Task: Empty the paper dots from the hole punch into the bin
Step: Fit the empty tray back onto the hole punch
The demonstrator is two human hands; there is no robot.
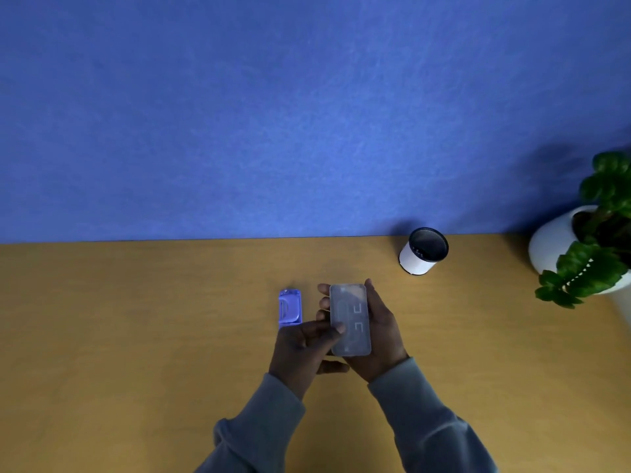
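Note:
A translucent grey rectangular tray, the hole punch's base cover (350, 319), is held above the wooden desk (136, 319) at centre. My right hand (379, 332) cradles it from below and the right, fingers wrapped round its far edge. My left hand (304, 346) touches its near left edge with the thumb on top. The purple hole punch body (290, 307) lies flat on the desk just left of my hands, untouched. A small white bin with a dark rim (423, 251) stands upright at the back, right of my hands. No paper dots are discernible.
A white pot with a green leafy plant (587, 247) stands at the right edge of the desk. A blue fabric partition (307, 114) rises along the desk's back edge. Grey sleeves cover both forearms.

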